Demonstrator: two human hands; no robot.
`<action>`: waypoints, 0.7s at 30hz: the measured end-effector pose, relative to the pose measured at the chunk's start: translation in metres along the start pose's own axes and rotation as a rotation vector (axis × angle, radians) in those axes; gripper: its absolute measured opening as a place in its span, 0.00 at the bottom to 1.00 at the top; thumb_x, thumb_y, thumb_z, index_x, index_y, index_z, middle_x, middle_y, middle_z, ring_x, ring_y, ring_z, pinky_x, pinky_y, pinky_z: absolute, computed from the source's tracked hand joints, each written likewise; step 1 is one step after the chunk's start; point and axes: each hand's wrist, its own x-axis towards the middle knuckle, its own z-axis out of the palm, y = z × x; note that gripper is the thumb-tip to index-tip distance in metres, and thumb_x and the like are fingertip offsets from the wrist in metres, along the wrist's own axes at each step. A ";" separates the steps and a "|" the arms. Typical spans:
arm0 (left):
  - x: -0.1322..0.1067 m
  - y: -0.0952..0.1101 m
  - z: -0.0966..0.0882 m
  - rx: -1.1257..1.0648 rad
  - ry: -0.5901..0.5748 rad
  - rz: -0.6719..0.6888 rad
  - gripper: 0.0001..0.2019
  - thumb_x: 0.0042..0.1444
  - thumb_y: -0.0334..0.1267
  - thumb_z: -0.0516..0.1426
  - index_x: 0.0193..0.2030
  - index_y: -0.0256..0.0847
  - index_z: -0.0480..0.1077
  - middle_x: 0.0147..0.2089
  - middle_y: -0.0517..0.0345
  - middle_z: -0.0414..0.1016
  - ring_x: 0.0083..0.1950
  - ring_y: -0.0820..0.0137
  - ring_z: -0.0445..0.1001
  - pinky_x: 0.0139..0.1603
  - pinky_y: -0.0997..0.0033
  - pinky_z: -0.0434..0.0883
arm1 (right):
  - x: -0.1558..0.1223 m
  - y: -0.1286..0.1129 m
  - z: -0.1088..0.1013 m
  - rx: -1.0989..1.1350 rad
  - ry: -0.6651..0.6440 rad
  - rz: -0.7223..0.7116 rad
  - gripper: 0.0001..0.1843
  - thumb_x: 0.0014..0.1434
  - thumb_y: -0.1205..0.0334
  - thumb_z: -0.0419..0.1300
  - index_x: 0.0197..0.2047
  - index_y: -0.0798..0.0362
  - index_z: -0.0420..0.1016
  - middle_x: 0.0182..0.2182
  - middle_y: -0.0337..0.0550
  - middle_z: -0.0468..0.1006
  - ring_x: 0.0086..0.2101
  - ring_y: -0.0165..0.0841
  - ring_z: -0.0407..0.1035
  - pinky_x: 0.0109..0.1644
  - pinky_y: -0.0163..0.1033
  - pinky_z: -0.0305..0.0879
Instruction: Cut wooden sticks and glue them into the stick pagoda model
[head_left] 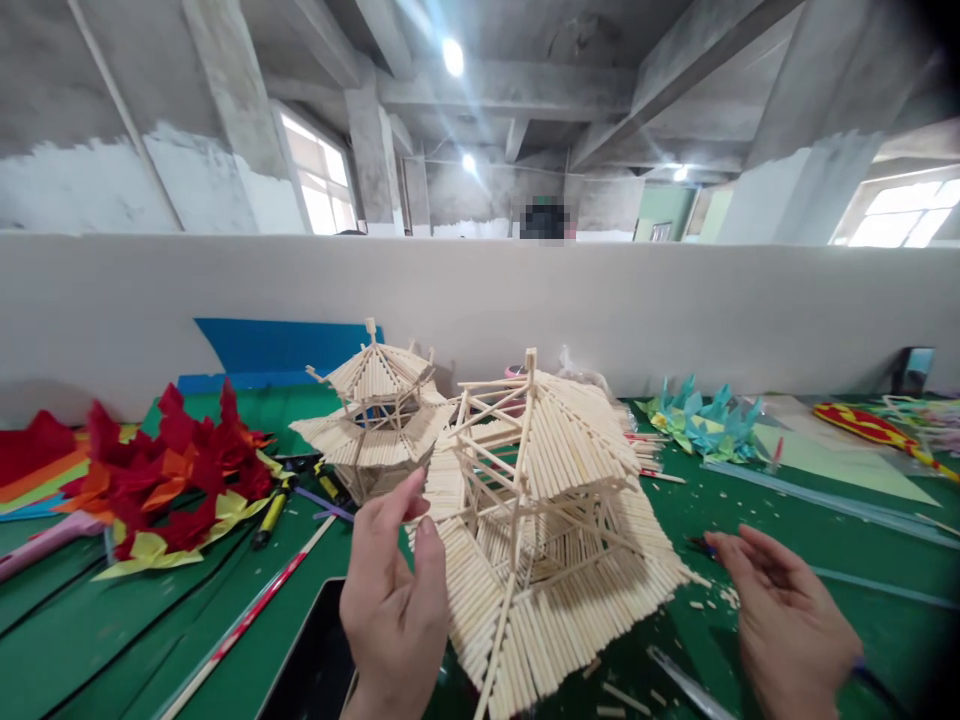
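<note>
A two-tiered pavilion model [577,440] made of pale wooden sticks stands in front of me. Part of its upper roof is bare frame, while other panels are covered with sticks laid side by side. My left hand [397,595] is at the model's left side, thumb and forefinger apart; nothing shows between them. Whether a fingertip touches the sticks I cannot tell. Off to the model's right, my right hand [784,615] is closed around a slim tool with a dark tip [699,545], mostly hidden by the fingers. A bluish part shows behind the wrist.
Behind stands a second stick pavilion [375,400]. Red and orange paper flowers [180,470] lie left, blue-green ones [705,420] at back right. A black tray [311,660] is beside my left hand. Stick offcuts and a metal tool [686,680] lie on the green table [885,660].
</note>
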 end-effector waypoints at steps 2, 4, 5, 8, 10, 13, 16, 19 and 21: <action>-0.003 0.001 -0.002 0.010 0.014 -0.005 0.17 0.53 0.27 0.52 0.50 0.41 0.64 0.40 0.57 0.64 0.39 0.71 0.64 0.40 0.69 0.63 | 0.004 0.013 -0.001 -0.014 -0.015 -0.019 0.23 0.42 0.53 0.65 0.40 0.56 0.70 0.28 0.42 0.75 0.29 0.34 0.71 0.31 0.37 0.68; -0.008 0.003 -0.005 0.036 0.049 -0.013 0.17 0.52 0.28 0.53 0.50 0.41 0.65 0.39 0.57 0.65 0.38 0.71 0.64 0.40 0.69 0.63 | 0.003 0.020 -0.003 -0.051 -0.031 -0.044 0.23 0.41 0.52 0.65 0.39 0.56 0.71 0.27 0.42 0.75 0.28 0.33 0.71 0.32 0.37 0.68; -0.011 0.003 -0.008 0.047 0.062 -0.022 0.17 0.52 0.29 0.53 0.50 0.41 0.65 0.38 0.57 0.65 0.38 0.70 0.65 0.40 0.68 0.64 | 0.002 0.022 -0.004 -0.072 -0.035 -0.060 0.22 0.41 0.52 0.65 0.38 0.56 0.71 0.27 0.42 0.75 0.28 0.33 0.70 0.33 0.38 0.68; -0.028 -0.003 -0.017 0.114 0.087 -0.054 0.18 0.52 0.30 0.53 0.51 0.40 0.64 0.39 0.54 0.64 0.39 0.68 0.65 0.39 0.67 0.65 | -0.005 0.025 -0.006 -0.119 -0.036 -0.114 0.21 0.40 0.51 0.65 0.36 0.55 0.73 0.28 0.43 0.75 0.29 0.33 0.69 0.39 0.41 0.66; -0.041 -0.013 -0.022 0.240 0.106 -0.011 0.19 0.52 0.30 0.52 0.53 0.39 0.62 0.41 0.52 0.64 0.40 0.67 0.66 0.39 0.66 0.65 | -0.007 0.027 -0.005 -0.125 -0.044 -0.129 0.21 0.40 0.51 0.65 0.36 0.55 0.74 0.30 0.43 0.76 0.30 0.34 0.69 0.42 0.43 0.65; -0.057 -0.029 -0.025 0.395 0.106 0.146 0.24 0.51 0.27 0.52 0.57 0.38 0.58 0.43 0.47 0.65 0.44 0.62 0.65 0.40 0.63 0.65 | -0.005 0.027 -0.004 -0.094 -0.057 -0.106 0.23 0.41 0.52 0.65 0.39 0.56 0.73 0.30 0.44 0.75 0.31 0.34 0.70 0.42 0.44 0.66; -0.067 -0.042 -0.025 0.435 0.084 0.244 0.29 0.49 0.26 0.55 0.59 0.41 0.56 0.45 0.45 0.65 0.46 0.59 0.64 0.42 0.60 0.64 | -0.002 0.020 -0.004 -0.033 -0.051 -0.063 0.25 0.43 0.53 0.64 0.44 0.56 0.70 0.32 0.43 0.75 0.32 0.33 0.71 0.42 0.43 0.67; -0.071 -0.050 -0.029 0.483 0.077 0.324 0.31 0.46 0.25 0.56 0.59 0.43 0.55 0.45 0.45 0.65 0.45 0.58 0.65 0.41 0.60 0.64 | -0.001 0.008 -0.005 0.020 -0.041 -0.023 0.24 0.45 0.54 0.64 0.45 0.56 0.69 0.32 0.42 0.75 0.32 0.32 0.72 0.41 0.40 0.68; -0.073 -0.054 -0.033 0.514 0.073 0.358 0.32 0.45 0.25 0.57 0.59 0.42 0.56 0.45 0.44 0.65 0.45 0.58 0.65 0.42 0.59 0.64 | -0.003 0.000 -0.006 0.043 -0.029 -0.004 0.23 0.45 0.55 0.64 0.44 0.57 0.69 0.30 0.41 0.75 0.30 0.30 0.72 0.39 0.36 0.69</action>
